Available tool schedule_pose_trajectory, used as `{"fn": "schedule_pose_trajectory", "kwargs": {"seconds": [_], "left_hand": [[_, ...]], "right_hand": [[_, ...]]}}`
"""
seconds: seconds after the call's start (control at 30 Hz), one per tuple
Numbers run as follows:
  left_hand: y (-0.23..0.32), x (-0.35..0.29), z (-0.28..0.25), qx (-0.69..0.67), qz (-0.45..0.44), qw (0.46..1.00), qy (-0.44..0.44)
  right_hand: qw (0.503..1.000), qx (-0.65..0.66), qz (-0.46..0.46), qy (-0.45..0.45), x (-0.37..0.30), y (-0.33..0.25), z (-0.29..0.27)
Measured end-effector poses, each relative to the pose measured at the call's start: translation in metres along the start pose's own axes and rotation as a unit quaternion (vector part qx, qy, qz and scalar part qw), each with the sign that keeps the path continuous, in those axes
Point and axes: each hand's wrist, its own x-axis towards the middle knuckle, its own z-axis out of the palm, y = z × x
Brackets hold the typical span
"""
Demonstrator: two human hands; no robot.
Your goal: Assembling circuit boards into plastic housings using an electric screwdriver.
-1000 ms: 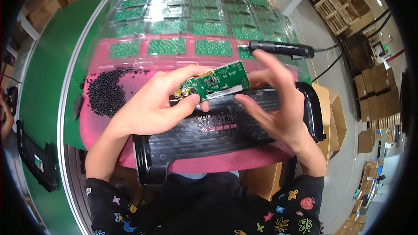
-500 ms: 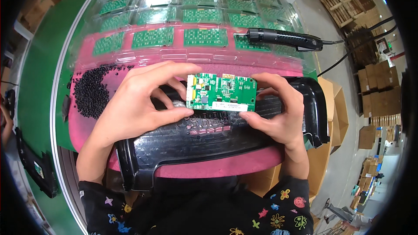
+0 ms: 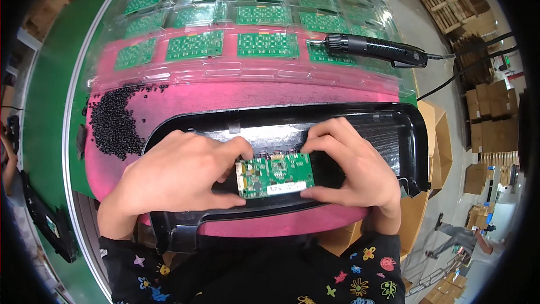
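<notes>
Where the view is nearest, dark sleeves (image 3: pixel 365 281) with coloured flowers lead up to the two hands. The left hand (image 3: pixel 174 174) pinches the left end of a green board (image 3: pixel 275 177), its thumb on the near edge and its fingers at the far edge. The right hand (image 3: pixel 351 166) does the same at the right end, thumb below and fingers above, so both hands are clamped on the board. The board is above the middle of a black case (image 3: pixel 394 141), with its white label toward the person; a row of openings shows just behind it. Whether its underside touches the case, I cannot tell.

In my judgement, the step in hand is to seat the board in the case over these openings. The next move calls for keeping both ends level, matching the board to the openings, and lowering it without pressing on the parts it carries.

Under the case is a pink mat (image 3: pixel 236 93); at its left is a heap of small black bits (image 3: pixel 115 124). Farther, clear trays (image 3: pixel 208 76) hold more green boards (image 3: pixel 267 45), and a black driver (image 3: pixel 377 48) lies across their right side. In the far right are cartons (image 3: pixel 489 104) and a wooden pallet (image 3: pixel 447 3).
</notes>
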Motion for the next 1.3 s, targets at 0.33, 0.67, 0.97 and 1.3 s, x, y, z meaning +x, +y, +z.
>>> {"fn": "schedule_pose_trajectory", "kwargs": {"seconds": [0.33, 0.67, 0.97, 1.3], "left_hand": [[-0.001, 0.002, 0.003, 0.045, -0.033, 0.998, 0.027], [-0.004, -0.001, 0.002, 0.026, -0.037, 0.999, 0.026], [-0.014, -0.006, 0.011, -0.004, 0.021, 0.999, 0.041], [-0.065, -0.036, -0.033, 0.189, -0.211, 0.871, 0.402]], "right_hand": [[0.998, -0.057, 0.020, 0.021, 0.006, 0.000, 0.009], [0.998, -0.049, 0.034, 0.013, 0.010, -0.003, 0.009], [0.996, -0.054, 0.070, 0.023, 0.010, -0.011, 0.013], [0.916, -0.018, 0.056, 0.396, 0.008, 0.007, -0.008]]}}
